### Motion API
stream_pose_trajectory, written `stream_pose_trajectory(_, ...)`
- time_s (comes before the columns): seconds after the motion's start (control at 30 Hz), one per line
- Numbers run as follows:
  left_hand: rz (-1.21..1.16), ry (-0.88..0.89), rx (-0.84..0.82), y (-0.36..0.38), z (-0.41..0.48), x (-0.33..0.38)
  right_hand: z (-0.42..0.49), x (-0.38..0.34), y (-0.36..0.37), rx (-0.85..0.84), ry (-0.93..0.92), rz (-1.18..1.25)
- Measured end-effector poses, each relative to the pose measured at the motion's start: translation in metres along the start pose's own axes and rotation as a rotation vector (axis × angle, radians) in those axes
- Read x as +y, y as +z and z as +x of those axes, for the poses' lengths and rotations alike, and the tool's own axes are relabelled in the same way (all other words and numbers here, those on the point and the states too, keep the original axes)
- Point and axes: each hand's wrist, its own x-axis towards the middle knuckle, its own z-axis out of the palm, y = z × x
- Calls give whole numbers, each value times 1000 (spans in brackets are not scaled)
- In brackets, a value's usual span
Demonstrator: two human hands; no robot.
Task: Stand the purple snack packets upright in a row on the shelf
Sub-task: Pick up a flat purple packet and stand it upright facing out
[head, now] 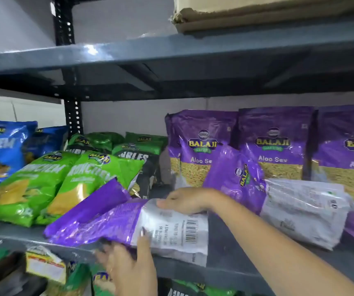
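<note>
Left hand nearest, fingers clasping lower edge of purple packet lying flat at shelf front; right hand gripping its top edge. Second packet leaning; three upright packets behind.

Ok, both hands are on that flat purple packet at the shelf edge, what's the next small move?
Probably tip the held packet upright and slide it back left of the standing packets. It lies back-side up, overhanging the shelf edge, with the right hand on top and the left hand underneath; bare wall shows there.
</note>
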Motion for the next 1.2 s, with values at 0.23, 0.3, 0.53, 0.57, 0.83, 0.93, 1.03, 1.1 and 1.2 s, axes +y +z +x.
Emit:
stream_pose_trajectory(0.23,-622,161,-214,10,13,48,-37,13,25,445,-49,567)
stream_pose_trajectory(0.3,-640,248,-247,14,19,65,-46,14,39,616,-78,727)
stream_pose_trajectory(0.53,-443,460,-186,32,63,64,-42,33,44,759,-91,1311)
stream_pose_trajectory(0.57,-449,444,-175,34,68,63,-39,35,36,795,-68,1394)
stream_pose_trajectory(0.83,-565,422,-152,47,94,51,-28,38,-7,830,-129,1637)
stream_pose_trajectory(0.93,-539,511,-89,49,91,55,-30,40,-3,942,-115,1606)
stream_pose_trajectory(1.03,-465,566,31,49,83,58,-37,36,-1,1004,-116,1611)
stream_pose_trajectory(1.1,-367,619,243,46,73,53,-42,36,0,956,-144,1646)
stream_pose_trajectory(1.2,-175,773,191,44,35,36,-49,41,0,601,-98,1732)
